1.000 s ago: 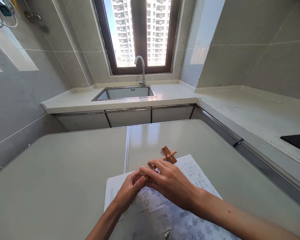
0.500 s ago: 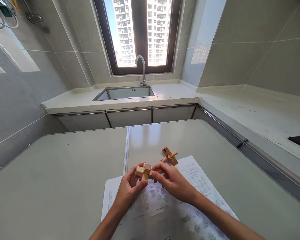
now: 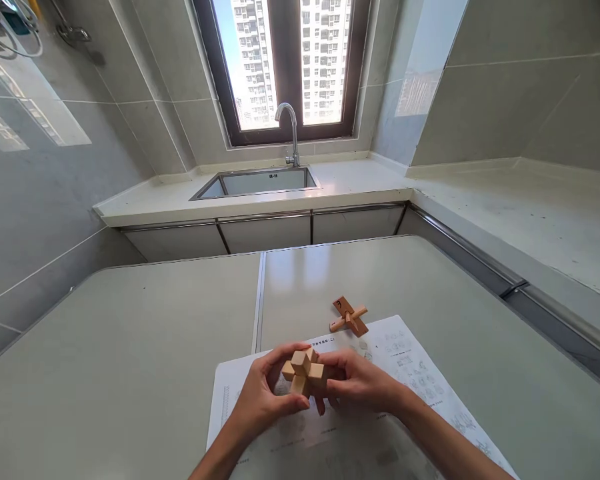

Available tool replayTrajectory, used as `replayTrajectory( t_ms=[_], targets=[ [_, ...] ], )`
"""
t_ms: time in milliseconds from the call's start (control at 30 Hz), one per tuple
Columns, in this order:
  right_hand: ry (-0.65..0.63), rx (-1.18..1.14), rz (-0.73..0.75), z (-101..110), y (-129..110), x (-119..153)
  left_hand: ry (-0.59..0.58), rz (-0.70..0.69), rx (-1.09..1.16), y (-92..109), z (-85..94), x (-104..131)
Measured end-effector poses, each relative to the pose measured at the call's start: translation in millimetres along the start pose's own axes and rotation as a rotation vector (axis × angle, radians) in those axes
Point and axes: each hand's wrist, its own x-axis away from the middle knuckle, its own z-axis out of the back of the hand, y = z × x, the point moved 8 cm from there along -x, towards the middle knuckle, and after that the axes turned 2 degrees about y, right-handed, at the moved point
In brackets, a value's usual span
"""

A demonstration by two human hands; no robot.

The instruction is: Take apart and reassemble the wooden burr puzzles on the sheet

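Note:
A light wooden burr puzzle (image 3: 304,373), built of crossed square blocks, is held just above a printed paper sheet. My left hand (image 3: 267,393) grips it from the left, fingers behind and thumb at the lower front. On its right side, my right hand (image 3: 355,381) pinches a block end between thumb and fingers. The parts of the puzzle behind the fingers are hidden. Beyond my right hand, a darker wooden puzzle (image 3: 350,316) of a flat piece crossed by rods lies at the top edge of the paper sheet (image 3: 410,360), which carries small diagrams and text.
The sheet lies on a pale table (image 3: 130,360) with a seam (image 3: 259,303) running away from me. Past its far edge stands a white counter (image 3: 360,177) with a sink (image 3: 260,180) and a faucet (image 3: 293,133) below a window. Another counter (image 3: 555,207) runs along the right.
Both hands have brought the burr puzzle slightly nearer and to the right, and it is turned to show different faces. The view has shifted a little; the darker puzzle stays on the table.

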Motion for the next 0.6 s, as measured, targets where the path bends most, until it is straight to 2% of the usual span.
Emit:
replayTrajectory(
  t_ms=[67, 200, 400, 600],
  targets=[
    [0.037, 0.025, 0.017, 0.7, 0.8, 0.8, 0.024, -0.010, -0.046, 0.7, 1.6, 0.4],
    [0.199, 0.160, 0.058, 6.0, -1.1, 3.5, 0.096, -0.009, -0.131, 1.5, 5.3, 2.1],
    [0.493, 0.432, 0.159, 17.6, -0.1, 10.2, 0.302, -0.094, -0.360, 13.2, 12.7, 6.6],
    [0.525, 0.462, 0.194, 15.7, 1.8, 10.8, 0.346, -0.135, -0.445, 22.4, 11.0, 9.2]
  ],
)
